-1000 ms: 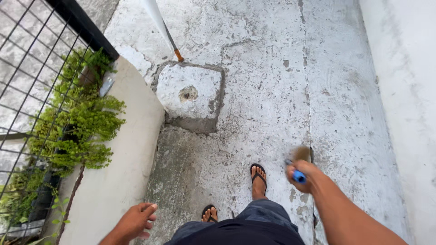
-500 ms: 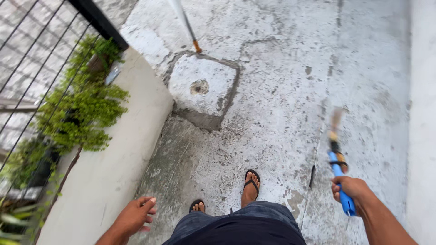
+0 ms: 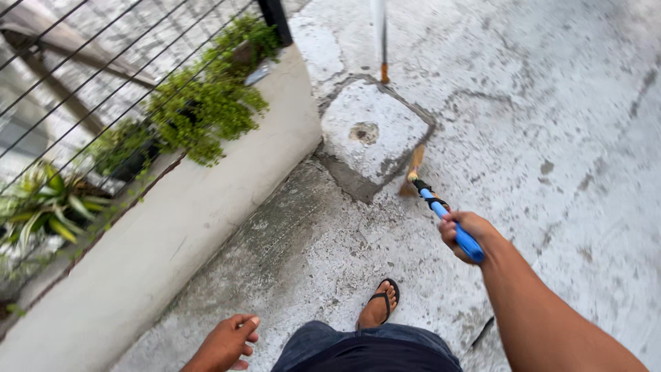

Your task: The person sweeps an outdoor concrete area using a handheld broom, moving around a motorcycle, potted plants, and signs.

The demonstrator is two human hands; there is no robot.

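My right hand point(image 3: 471, 231) grips the blue handle of a small broom point(image 3: 430, 200), whose brown bristle head reaches the concrete floor beside a square patched slab point(image 3: 375, 131). Low at the bottom edge hangs my left hand point(image 3: 227, 343), loosely curled and holding nothing, close to the low white wall point(image 3: 186, 227). One foot in a black flip-flop point(image 3: 381, 303) stands on the floor below the broom, above my dark shorts.
A black wire fence point(image 3: 103, 76) tops the low wall, with green potted plants point(image 3: 206, 103) behind it. A white pole with an orange tip point(image 3: 382, 41) stands beyond the slab. The stained concrete floor point(image 3: 551, 138) stretches to the right.
My right hand has swung the broom from the right side leftward, so its head now lies by the patched slab. The view has turned left, showing more of the wall and plants.
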